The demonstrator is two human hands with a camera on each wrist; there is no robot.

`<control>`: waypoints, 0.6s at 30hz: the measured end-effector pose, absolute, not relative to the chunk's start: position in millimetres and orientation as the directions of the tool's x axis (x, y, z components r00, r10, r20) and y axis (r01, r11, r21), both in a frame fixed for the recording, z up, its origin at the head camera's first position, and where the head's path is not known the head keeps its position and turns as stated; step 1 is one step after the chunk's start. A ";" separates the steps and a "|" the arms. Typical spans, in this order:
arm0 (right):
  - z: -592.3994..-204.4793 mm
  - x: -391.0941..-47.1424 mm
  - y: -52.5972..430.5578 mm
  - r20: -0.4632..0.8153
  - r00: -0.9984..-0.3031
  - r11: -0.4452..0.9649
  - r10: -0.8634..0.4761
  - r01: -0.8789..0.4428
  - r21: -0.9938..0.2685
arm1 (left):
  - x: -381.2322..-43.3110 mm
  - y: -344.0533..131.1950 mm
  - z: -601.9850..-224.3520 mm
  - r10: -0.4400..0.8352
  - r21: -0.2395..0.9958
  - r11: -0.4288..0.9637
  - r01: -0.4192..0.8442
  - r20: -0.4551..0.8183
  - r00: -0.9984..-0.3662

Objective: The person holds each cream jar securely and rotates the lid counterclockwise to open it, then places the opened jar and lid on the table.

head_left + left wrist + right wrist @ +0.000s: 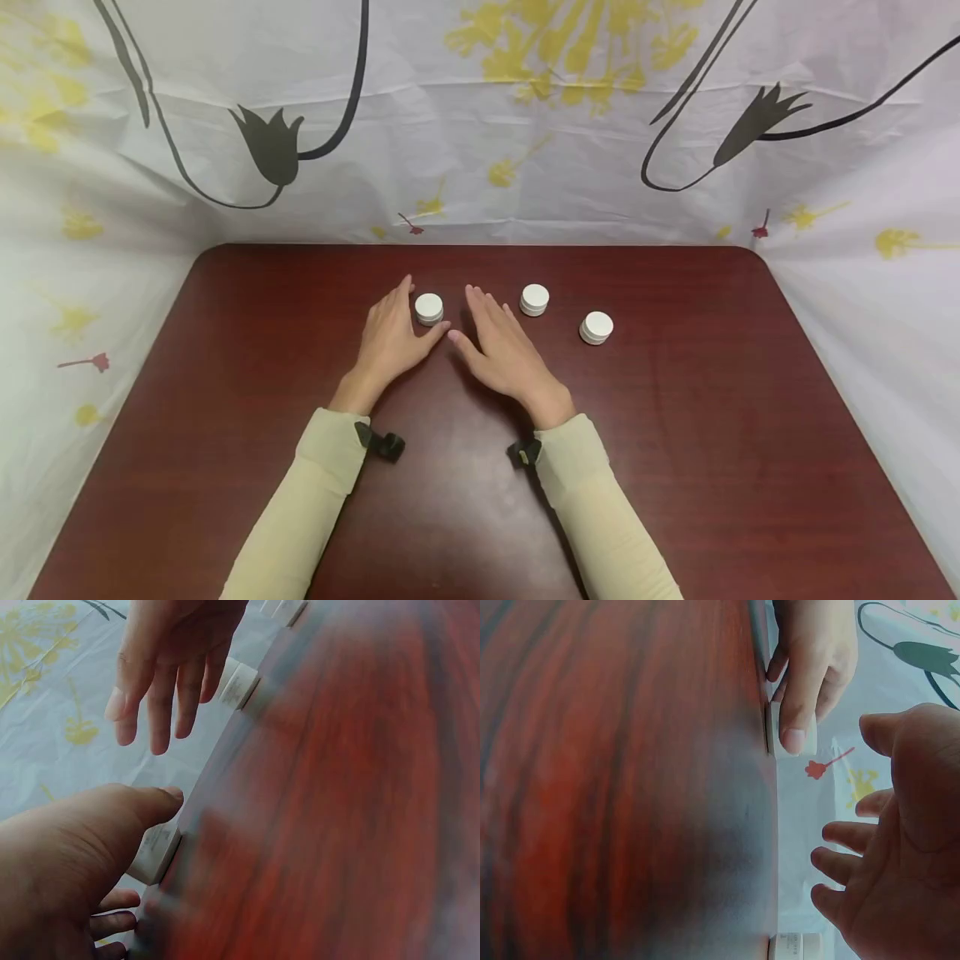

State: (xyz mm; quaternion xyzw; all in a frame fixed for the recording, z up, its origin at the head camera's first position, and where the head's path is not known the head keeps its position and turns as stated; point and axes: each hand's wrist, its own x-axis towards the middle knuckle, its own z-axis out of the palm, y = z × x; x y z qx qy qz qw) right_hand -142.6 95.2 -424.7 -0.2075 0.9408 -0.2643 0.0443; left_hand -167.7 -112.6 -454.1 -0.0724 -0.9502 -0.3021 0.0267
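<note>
A small white round jar (pixel 429 307) with printing on its side stands on the table between the spread thumb and fingers of my left hand (pixel 392 335). The left thumb (pixel 154 804) reaches straight across in front of that jar in the left wrist view. My right hand (pixel 504 348) hovers to the right with its fingers extended, holding nothing. Two more white jars stand beyond it, one (pixel 535 299) just past its fingertips and another (pixel 596 327) farther right. The right wrist view shows the left thumb overlapping the first jar (pixel 772 729).
The dark red wooden table (pixel 720 433) has rounded far corners. A white cloth (pixel 480 192) printed with flowers hangs behind it and along both sides. Dark straps (pixel 386 446) sit at the sleeve cuffs.
</note>
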 end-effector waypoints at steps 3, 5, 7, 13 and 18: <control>-424.3 -143.0 94.5 0.025 -0.908 0.772 -0.418 -0.370 -0.517 | -170.6 -110.6 -453.7 0.112 0.573 0.804 0.156 0.112 -0.987; -424.1 -143.1 94.6 0.024 -0.908 0.774 -0.418 -0.370 -0.513 | -172.5 -109.3 -453.3 0.107 0.574 0.803 0.158 0.121 -0.987; -424.0 -143.0 94.9 0.025 -0.907 0.775 -0.420 -0.373 -0.509 | -174.2 -108.0 -453.3 0.098 0.572 0.805 0.156 0.131 -0.986; -422.8 -141.8 95.2 0.034 -0.909 0.780 -0.415 -0.374 -0.502 | -178.9 -103.3 -455.7 0.098 0.563 0.810 0.162 0.144 -0.985; -424.0 -141.1 93.8 0.036 -0.909 0.779 -0.415 -0.376 -0.501 | -177.4 -102.2 -454.2 0.085 0.543 0.826 0.151 0.144 -0.986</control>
